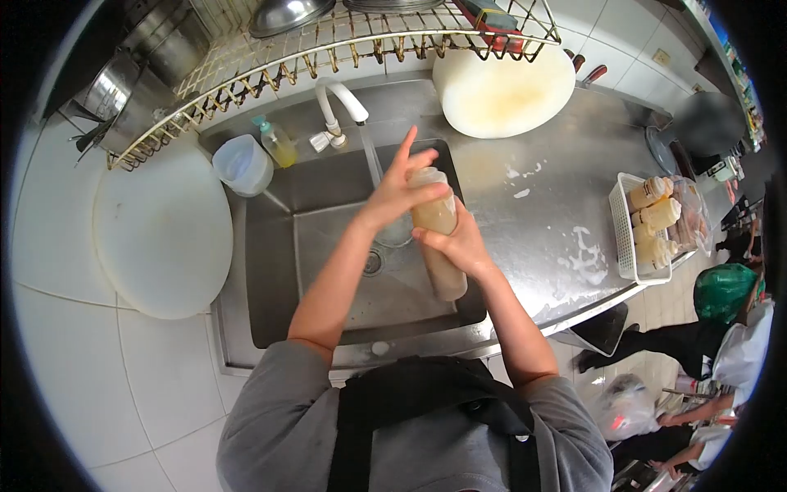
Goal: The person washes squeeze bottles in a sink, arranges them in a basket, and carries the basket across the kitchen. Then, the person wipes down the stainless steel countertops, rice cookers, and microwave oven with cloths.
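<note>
A translucent plastic bottle (445,275) with a cloudy tan look is held tilted over the sink, its neck end pointing away from me. My left hand (402,187) grips it near the top, thumb across the upper part and some fingers pointing outward. Lower down, my right hand (464,243) is wrapped round the bottle's body. Water runs from the white faucet (340,102) just left of the bottle, partly behind my left hand. Below both hands lies the steel sink (328,316) with its drain (373,262).
A white basket (625,234) of several similar bottles stands on the right counter. A soap dispenser (280,148) and white tub (243,164) sit left of the faucet. A thick round white board (504,94) leans behind; a wire rack (328,53) overhangs. People (697,348) are at far right.
</note>
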